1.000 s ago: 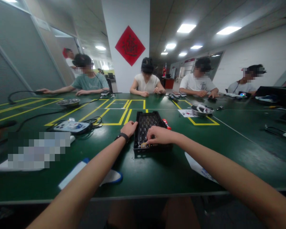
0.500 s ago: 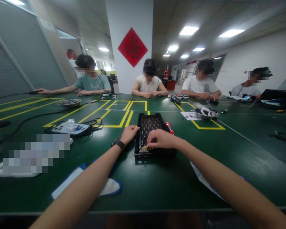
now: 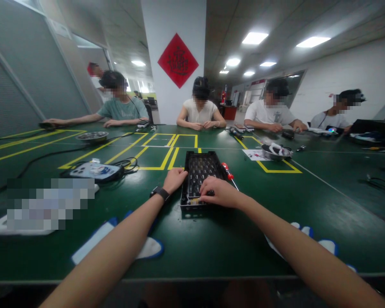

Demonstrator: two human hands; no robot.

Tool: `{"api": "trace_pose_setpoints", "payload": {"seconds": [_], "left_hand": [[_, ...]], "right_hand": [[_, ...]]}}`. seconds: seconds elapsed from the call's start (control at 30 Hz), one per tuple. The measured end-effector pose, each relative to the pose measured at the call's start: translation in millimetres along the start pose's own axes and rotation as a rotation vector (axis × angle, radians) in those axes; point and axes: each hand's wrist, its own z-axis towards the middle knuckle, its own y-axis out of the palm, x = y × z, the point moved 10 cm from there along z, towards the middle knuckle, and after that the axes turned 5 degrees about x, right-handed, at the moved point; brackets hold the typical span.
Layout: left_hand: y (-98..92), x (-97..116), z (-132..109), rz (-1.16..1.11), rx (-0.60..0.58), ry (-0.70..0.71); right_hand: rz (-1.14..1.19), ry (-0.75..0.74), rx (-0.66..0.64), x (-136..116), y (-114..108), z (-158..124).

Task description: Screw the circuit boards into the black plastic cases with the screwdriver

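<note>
A black open case with rows of small holes lies on the green table. My left hand, a dark watch at its wrist, has its fingers curled against the case's left edge. Over the near right part of the case, my right hand has its fingers bent together in a pinch; whatever is between the fingertips is too small to name. Just left of those fingertips, a small yellowish part lies at the near end of the case. A red-handled screwdriver rests along the case's right side.
White and blue gloves lie under my left forearm, others by my right. A phone with cables is at left, a metal bowl behind it. Another bowl stands at right. Several people sit across the table.
My right hand has moved slightly right and down, uncovering more of the yellowish part and of the screwdriver. My left hand stays at the case's edge.
</note>
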Motion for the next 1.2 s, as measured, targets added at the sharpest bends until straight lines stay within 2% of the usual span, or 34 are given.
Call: {"api": "trace_pose_setpoints", "payload": {"seconds": [0.33, 0.5, 0.83, 1.2], "left_hand": [[-3.0, -0.7, -2.6, 0.012, 0.036, -0.034], [-5.0, 2.5, -3.5, 0.083, 0.056, -0.015], [0.3, 0.1, 1.9, 0.115, 0.033, 0.012], [1.4, 3.3, 1.2, 0.074, 0.021, 0.044]], "right_hand": [[0.066, 0.03, -0.015, -0.3, 1.9, -3.3], [0.067, -0.01, 0.005, -3.0, -0.1, -4.1], [0.043, 0.002, -0.008, -2.1, 0.4, -3.6], [0.042, 0.014, -0.081, 2.6, 7.2, -4.5]]}}
